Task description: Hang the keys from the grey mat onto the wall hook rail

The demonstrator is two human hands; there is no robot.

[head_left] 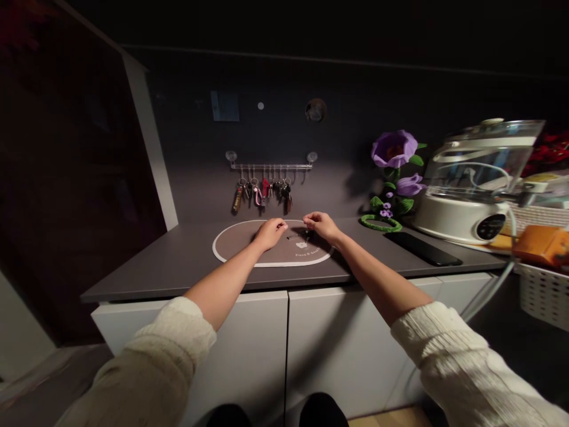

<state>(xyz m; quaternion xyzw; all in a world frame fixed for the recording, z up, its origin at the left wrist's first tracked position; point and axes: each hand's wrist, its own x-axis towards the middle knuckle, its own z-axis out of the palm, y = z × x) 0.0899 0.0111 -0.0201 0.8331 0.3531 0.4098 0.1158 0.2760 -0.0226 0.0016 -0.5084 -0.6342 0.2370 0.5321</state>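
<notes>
A brown oval mat with a white rim lies on the dark counter. Over its middle, my left hand has its fingers drawn together; what they hold, if anything, is too small to tell. My right hand is pinched above the mat's right part, its fingertips apart from those of my left hand. Some small dark objects lie on the mat between and below the hands. Several sets of keys hang from a clear rail on the wall behind.
Right of the mat are a purple flower decoration, a black phone, a white appliance with a clear top and a white basket with an orange object. The counter's front edge runs below my forearms.
</notes>
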